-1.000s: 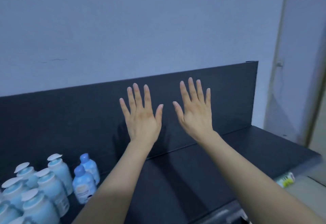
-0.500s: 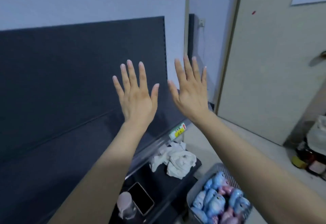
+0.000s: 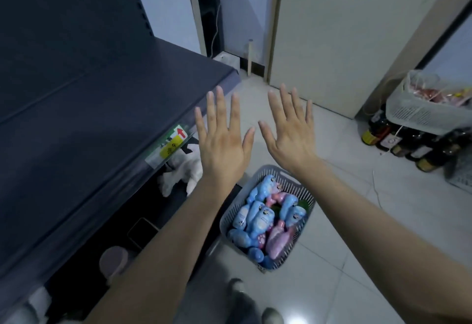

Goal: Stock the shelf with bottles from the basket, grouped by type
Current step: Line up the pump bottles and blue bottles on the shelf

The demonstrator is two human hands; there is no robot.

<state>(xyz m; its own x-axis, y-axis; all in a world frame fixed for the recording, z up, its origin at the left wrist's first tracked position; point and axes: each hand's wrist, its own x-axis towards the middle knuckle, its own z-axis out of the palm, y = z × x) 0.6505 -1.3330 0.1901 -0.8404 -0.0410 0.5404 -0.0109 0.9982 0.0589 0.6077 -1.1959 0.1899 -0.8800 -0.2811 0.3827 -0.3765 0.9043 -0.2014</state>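
Both hands are raised flat, backs toward the camera, holding nothing. The left hand (image 3: 221,145) has its fingers (image 3: 220,105) spread wide and pointing away from the basket; the right hand (image 3: 290,134) likewise, fingers (image 3: 286,104) fanned apart. The grey slatted basket (image 3: 301,191) sits on the tiled floor (image 3: 357,221) below the wrists, well apart from every fingertip. It is full of blue bottles (image 3: 263,217) and pink bottles (image 3: 278,239) lying jumbled. The dark shelf (image 3: 102,119) stands just left of the basket, its top surface bare in this view.
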